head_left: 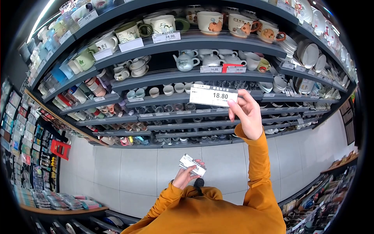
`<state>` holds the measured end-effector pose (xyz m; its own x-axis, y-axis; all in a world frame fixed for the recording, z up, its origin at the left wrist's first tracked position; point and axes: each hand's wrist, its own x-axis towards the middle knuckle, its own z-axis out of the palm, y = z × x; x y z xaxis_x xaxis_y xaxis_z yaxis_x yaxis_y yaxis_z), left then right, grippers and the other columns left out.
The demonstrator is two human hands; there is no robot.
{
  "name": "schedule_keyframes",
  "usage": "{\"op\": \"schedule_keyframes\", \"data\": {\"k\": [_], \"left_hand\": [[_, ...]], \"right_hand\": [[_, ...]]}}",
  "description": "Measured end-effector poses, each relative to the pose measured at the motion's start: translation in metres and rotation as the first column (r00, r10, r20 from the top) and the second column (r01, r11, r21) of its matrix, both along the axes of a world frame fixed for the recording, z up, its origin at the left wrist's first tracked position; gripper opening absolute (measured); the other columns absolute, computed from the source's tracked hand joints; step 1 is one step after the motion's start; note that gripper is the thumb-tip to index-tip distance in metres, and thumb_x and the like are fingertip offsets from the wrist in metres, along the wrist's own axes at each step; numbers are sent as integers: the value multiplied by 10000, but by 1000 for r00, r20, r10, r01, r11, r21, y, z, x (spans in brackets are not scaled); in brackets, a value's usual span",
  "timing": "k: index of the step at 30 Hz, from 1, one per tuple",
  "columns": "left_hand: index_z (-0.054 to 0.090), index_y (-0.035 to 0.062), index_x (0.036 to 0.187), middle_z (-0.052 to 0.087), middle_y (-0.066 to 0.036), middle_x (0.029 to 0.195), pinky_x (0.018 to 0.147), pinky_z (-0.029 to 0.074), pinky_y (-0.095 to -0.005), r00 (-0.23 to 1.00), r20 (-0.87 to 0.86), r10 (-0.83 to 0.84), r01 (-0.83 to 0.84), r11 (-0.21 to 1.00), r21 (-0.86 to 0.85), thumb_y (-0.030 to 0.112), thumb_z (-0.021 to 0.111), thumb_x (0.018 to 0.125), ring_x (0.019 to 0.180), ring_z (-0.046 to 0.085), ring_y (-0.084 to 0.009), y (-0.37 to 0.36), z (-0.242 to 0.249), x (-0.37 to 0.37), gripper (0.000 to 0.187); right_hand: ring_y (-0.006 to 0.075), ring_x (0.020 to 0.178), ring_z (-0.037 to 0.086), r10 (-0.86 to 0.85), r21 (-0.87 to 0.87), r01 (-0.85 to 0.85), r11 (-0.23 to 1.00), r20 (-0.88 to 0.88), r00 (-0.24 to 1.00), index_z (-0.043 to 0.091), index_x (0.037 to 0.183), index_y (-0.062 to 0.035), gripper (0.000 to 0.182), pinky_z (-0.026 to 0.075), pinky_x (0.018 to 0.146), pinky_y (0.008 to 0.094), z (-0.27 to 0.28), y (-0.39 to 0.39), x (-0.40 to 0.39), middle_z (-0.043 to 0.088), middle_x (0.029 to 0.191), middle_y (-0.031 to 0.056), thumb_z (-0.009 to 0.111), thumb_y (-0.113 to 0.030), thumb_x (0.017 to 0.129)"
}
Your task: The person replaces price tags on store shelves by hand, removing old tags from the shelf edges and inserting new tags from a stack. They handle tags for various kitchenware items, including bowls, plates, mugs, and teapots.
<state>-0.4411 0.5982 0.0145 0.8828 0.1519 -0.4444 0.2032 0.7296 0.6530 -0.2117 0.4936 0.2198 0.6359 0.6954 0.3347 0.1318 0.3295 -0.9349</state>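
Note:
Raised in front of the shelves, my right hand [249,115] pinches a white price tag [208,96] by its right end; the tag reads 18.80. Lower down, near my body, my left hand [187,176] is closed around a small stack of price tags [193,164], fanned slightly, the top one partly covered by my thumb. Behind the raised tag are shelf rows with small bowls [168,90] and glassware. Above it on a shelf stand teapots [186,61] with tags along the shelf edge, one of them red and white [233,69].
Mugs with cartoon prints [210,22] line an upper shelf, with a 24.00 tag [166,37] below. Plates [309,54] stand at the right. A red stool [60,149] is at the left on the tiled floor [136,167]. Packaged goods [58,201] lie on a low shelf behind me.

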Motion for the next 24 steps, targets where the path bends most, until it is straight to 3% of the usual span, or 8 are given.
{"op": "schedule_keyframes", "data": {"k": [10, 24], "left_hand": [[445, 19, 1337, 595, -119, 1241, 738, 566, -253, 1000, 22, 15, -15, 1000, 24, 141, 453, 973, 1063, 623, -193, -2, 2, 4, 383], [454, 46, 1344, 589, -97, 1261, 709, 534, -214, 999, 19, -37, 37, 999, 0, 173, 446, 985, 1072, 613, -172, -4, -6, 12, 381]], "right_hand": [[53, 612, 516, 20, 3, -20, 1000, 4, 1000, 524, 1042, -8, 147, 410, 552, 199, -3, 5, 6, 606, 754, 23, 584, -85, 932], [56, 627, 527, 22, -10, -22, 1000, -7, 1000, 521, 1055, -4, 152, 411, 551, 199, -11, 3, 17, 619, 795, 34, 575, -82, 937]]}}
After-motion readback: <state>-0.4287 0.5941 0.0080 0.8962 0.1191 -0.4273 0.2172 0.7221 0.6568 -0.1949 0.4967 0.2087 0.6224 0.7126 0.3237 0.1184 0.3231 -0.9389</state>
